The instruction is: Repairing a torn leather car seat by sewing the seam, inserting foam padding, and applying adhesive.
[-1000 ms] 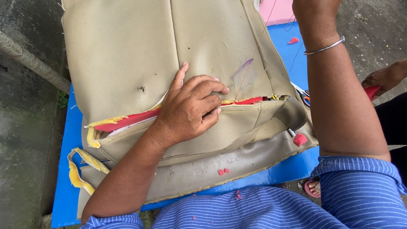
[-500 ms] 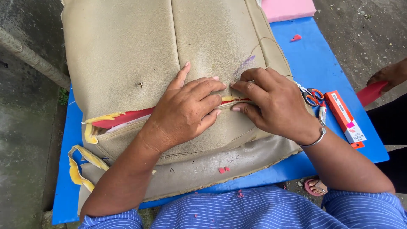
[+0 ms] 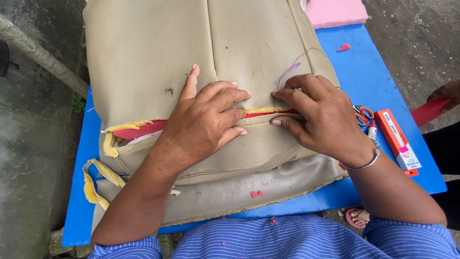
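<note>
Hiding split seam [image 3: 143, 128]: left hand [image 3: 201, 124]

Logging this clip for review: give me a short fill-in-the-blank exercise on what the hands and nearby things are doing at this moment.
1. Both hands press on a beige leather seat cover lying on a ____ table.
2. The right hand wears a metal ____ at the wrist.
3. Between the left hand and the right hand, the open seam shows a strip of ____ material.
4. The orange-handled scissors lie beside a long ____ box.

Missing words: blue; bangle; red; orange
</note>
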